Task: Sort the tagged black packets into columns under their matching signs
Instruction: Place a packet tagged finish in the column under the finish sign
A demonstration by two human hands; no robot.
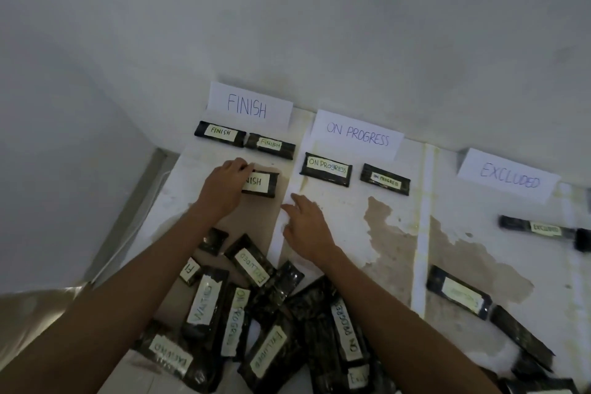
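Three paper signs lean on the wall: FINISH [249, 105], ON PROGRESS [356, 134] and EXCLUDED [508, 174]. Two FINISH packets [220, 134] lie under the first sign, two ON PROGRESS packets [326, 168] under the second, and an EXCLUDED packet [540, 229] under the third. My left hand [225, 184] grips the left end of a third FINISH packet [260, 184] that lies flat in a second row. Beside it, my right hand [303, 224] rests open on the floor, fingers spread. A heap of unsorted tagged packets [271, 323] lies near me between my forearms.
The floor [383, 233] is white with worn brown patches. The wall [287, 25] runs along the back, and a corner edge [140, 201] bounds the left side. More black packets [460, 296] lie at the right, lower down.
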